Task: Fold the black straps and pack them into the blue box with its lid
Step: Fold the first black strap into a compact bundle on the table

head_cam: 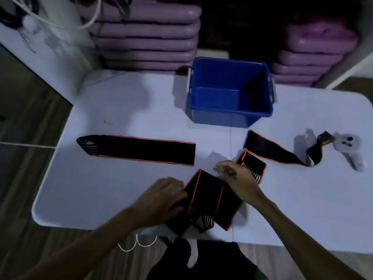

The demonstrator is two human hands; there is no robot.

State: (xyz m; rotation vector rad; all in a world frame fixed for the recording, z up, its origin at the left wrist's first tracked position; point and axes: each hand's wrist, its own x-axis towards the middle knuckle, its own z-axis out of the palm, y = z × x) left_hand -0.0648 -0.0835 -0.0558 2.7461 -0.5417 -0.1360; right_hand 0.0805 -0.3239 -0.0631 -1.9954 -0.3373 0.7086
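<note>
A black strap with orange edging (210, 199) lies folded in layers at the near edge of the white table (121, 188). My left hand (163, 197) grips its left side. My right hand (236, 176) pinches its upper right part. A second black strap (141, 149) lies flat and stretched out on the left. A third strap (274, 150) lies partly folded on the right, its far end curling up. The blue box (230, 91) stands open and empty at the back of the table. No lid is in view.
A small white device (347, 146) lies at the table's right end beside the third strap's tip. Stacks of purple cushions (145, 35) stand behind the table. A white glove (192, 255) hangs below the near edge. Wooden floor surrounds the table.
</note>
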